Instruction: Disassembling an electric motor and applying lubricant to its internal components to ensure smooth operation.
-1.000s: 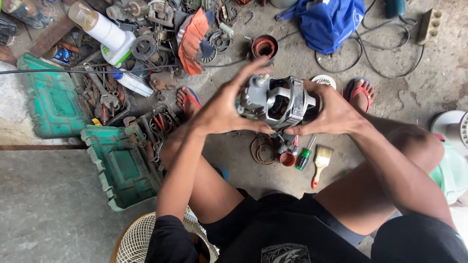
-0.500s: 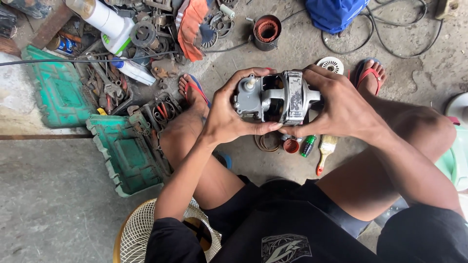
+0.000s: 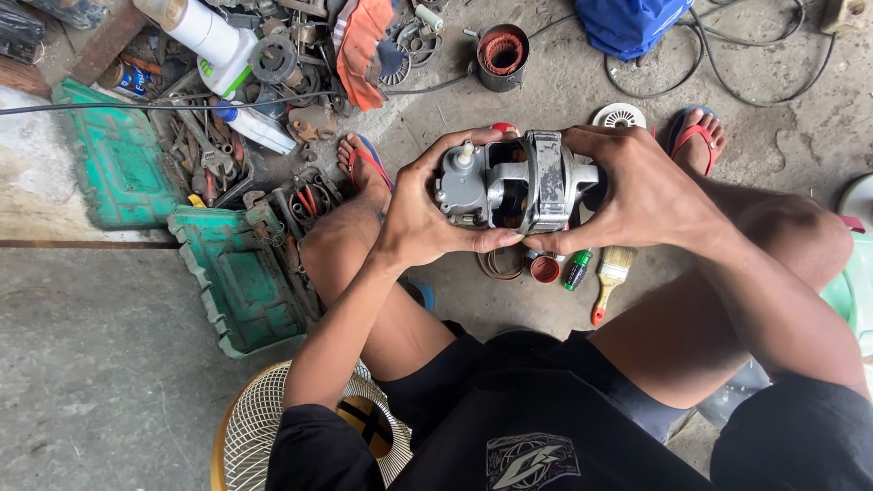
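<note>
While the person sits on the concrete floor (image 3: 564, 91) with knees spread, both hands are clamped on a grey electric fan motor (image 3: 509, 186) held up between the legs. From the head view, the left hand (image 3: 427, 214) wraps the gearbox end, thumb over the top near a small white knob and fingers curled beneath; the right hand (image 3: 637, 191) grips the other end, thumb on the metal bracket band and fingers under the housing — neither hand has a free finger off the motor.

Directly below the motor on the floor lie a coil of copper wire (image 3: 498, 264), a small red cap (image 3: 546, 269), a green-handled screwdriver (image 3: 576, 270) and a paintbrush (image 3: 611, 280) with an orange handle. Further off stands a wound stator (image 3: 502, 55); a blue cloth bag (image 3: 632, 25) lies beyond it. To the person's left sits an open green toolbox (image 3: 241, 282), its lid (image 3: 114, 164) apart, with wrenches and pliers between. A white fan guard (image 3: 273, 418) rests by the left elbow — partly hidden by the arm.
</note>
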